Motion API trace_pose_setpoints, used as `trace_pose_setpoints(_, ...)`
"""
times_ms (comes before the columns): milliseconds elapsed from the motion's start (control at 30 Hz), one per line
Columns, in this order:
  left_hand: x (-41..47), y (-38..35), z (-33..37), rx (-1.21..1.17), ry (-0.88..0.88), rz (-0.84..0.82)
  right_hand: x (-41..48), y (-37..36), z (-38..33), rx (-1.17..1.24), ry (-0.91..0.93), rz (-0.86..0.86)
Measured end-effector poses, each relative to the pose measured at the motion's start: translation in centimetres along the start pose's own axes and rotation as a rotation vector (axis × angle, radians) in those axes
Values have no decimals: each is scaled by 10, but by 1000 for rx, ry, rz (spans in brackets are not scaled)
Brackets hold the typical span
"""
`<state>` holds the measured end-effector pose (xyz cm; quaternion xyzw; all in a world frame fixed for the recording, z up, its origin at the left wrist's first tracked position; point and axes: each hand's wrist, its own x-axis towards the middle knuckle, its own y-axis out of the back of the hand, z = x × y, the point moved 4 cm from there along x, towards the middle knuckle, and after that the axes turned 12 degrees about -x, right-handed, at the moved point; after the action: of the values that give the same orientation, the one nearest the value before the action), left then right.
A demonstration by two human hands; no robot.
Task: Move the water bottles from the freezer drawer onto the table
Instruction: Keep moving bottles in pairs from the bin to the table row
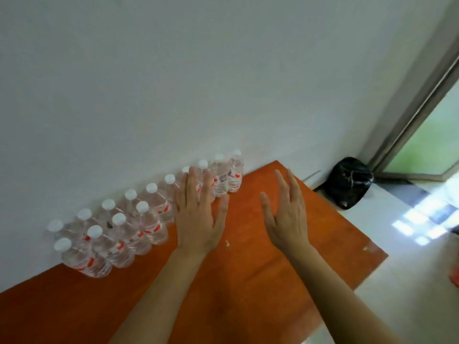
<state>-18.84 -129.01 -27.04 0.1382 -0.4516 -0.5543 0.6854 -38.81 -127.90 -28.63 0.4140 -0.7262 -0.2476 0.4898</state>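
Here the water bottles (139, 214) stand upright in rows on the orange table (248, 281) against the wall, while the left hand (196, 214) and the right hand (285, 214) hover beside them with straight fingers, holding nothing.

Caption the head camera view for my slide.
Open left hand and right hand above an orange table, beside water bottles lined along the white wall.

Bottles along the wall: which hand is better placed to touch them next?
Probably the left hand: open, its fingers overlap the bottles in view. The right hand, also open, is over bare table, farther away.
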Motion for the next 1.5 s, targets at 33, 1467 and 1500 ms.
trace_pose_setpoints(33,0,-8,29,-14,-45,-9,0,24,20,-11,-32,34)
trace_pose_setpoints(1467,-377,-636,1072,-314,-1093,-864,-380,726,920,-780,-1156,369)
trace_pose_setpoints(1500,-384,-649,1085,-298,-1088,-856,-384,733,939,-768,-1154,369)
